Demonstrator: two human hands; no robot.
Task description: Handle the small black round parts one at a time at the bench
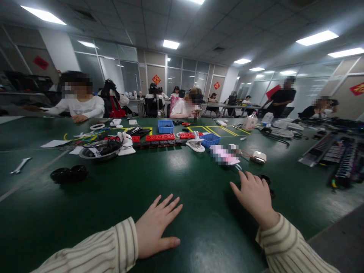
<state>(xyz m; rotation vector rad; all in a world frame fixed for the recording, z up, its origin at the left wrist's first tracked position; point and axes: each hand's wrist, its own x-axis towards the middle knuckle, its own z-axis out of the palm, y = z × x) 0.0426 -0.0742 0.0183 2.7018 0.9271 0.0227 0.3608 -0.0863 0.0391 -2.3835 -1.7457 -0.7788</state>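
Note:
My left hand [157, 227] is spread flat over the green tabletop [108, 212], palm down, with nothing in it. To the right, my right hand [254, 195] is also palm down with its fingers apart; whether it touches the table I cannot tell. Partly hidden behind that hand is a black round object [265, 178]. Just beyond its fingertips lies a pink item [224, 155], blurred out. A pair of black ring-shaped objects [69, 174] rests on the left of the table, near a metal wrench [21, 166].
Red power strips [160, 137] run across the middle, between white clamp stands [195, 142]. Blue bins [165, 126], a metal bowl [99, 151] of black cables and a gold-coloured box [258, 157] stand around them. Circuit-like strips [345, 163] lie far right. Several people sit beyond.

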